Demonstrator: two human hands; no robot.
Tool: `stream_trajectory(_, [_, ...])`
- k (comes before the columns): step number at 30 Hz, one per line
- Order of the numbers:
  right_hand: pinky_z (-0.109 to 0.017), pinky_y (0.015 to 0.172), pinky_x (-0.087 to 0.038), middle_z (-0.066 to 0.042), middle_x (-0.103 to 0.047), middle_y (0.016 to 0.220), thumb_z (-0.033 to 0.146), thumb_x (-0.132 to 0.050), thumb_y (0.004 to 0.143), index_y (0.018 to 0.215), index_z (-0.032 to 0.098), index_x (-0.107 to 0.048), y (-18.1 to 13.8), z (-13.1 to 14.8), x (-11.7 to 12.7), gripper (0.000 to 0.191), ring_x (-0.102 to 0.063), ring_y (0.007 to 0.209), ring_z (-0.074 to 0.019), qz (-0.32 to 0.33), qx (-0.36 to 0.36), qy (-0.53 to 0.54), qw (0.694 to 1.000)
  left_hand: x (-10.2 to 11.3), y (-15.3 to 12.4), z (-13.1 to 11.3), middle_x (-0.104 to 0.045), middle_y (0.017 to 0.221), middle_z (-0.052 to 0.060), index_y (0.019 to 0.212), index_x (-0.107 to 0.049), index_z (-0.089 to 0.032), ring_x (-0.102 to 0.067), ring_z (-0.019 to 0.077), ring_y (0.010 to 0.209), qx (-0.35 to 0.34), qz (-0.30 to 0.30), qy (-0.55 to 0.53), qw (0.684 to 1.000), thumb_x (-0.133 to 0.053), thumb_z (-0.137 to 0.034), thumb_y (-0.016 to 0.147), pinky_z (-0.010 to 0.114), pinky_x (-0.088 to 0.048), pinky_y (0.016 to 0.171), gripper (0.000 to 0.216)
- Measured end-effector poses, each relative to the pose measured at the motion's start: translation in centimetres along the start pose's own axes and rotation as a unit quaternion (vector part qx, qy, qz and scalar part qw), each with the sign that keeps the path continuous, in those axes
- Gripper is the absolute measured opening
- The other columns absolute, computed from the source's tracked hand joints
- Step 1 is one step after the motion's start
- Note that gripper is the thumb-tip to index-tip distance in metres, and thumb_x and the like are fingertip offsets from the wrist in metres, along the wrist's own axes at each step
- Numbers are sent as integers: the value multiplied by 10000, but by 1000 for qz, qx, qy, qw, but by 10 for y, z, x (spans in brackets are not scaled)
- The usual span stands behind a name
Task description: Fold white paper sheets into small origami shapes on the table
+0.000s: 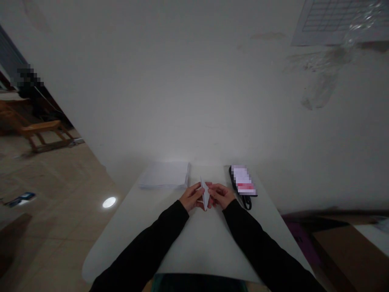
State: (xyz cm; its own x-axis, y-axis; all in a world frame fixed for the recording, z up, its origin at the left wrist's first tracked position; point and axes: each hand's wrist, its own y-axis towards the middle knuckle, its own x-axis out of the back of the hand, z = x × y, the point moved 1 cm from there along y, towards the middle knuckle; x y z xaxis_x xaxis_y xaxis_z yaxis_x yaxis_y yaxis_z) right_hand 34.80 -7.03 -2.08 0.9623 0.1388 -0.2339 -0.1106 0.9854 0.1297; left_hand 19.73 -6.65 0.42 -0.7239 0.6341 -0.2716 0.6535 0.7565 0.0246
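A small folded white paper piece [204, 194] stands on edge between both hands, above the white table [194, 243]. My left hand [192, 196] pinches its left side with closed fingers. On the other side, my right hand [221, 195] grips the same piece, fingers curled. Both arms wear black sleeves.
A stack of white paper sheets [165, 175] lies at the table's far left. A phone [243, 181] with a black strap lies at the far right. The table stands against a white wall. A wooden chair [39, 132] stands on the tiled floor at the left.
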Motion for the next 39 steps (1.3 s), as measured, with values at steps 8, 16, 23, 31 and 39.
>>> stream_trajectory(8, [-214, 515, -488, -21, -549, 768, 310, -632, 682, 741, 187, -577, -10, 12, -11, 148, -557, 660, -121, -72, 180, -172, 966, 2, 6, 8, -602, 830, 60, 1180, -432, -169, -622, 158, 655, -31, -79, 70, 994, -589, -447, 739, 306, -537, 591, 544])
stream_trajectory(16, [-240, 543, -507, -25, -571, 772, 298, -654, 646, 834, 190, -593, -8, 1, -12, 225, -576, 681, -138, -67, 156, -144, 975, 4, 7, 9, -598, 844, 61, 1197, -422, -167, -618, 150, 646, -26, -94, 95, 991, -561, -450, 757, 299, -545, 583, 541])
stream_trajectory(23, [-224, 504, -492, -25, -585, 725, 306, -596, 666, 820, 180, -595, -6, -3, -8, 198, -567, 636, -135, -111, 143, -184, 966, 1, 6, 9, -600, 804, 52, 1207, -444, -152, -610, 151, 628, -29, -104, 114, 988, -552, -468, 754, 296, -545, 580, 562])
stream_trajectory(31, [-227, 472, -487, -19, -606, 719, 305, -570, 678, 797, 175, -589, -1, -6, 4, 178, -549, 514, -108, -133, 128, -189, 965, 2, 6, 10, -632, 788, 68, 1215, -473, -132, -628, 172, 652, -11, -91, 70, 993, -554, -451, 762, 350, -545, 632, 560])
stream_trajectory(39, [-271, 472, -509, -21, -629, 715, 242, -586, 692, 787, 172, -624, 0, -5, 6, 124, -576, 447, -118, -85, 123, -53, 987, 6, 6, 2, -636, 897, 112, 1133, -554, -125, -635, 207, 754, 6, -90, -33, 995, -551, -356, 758, 363, -541, 635, 441])
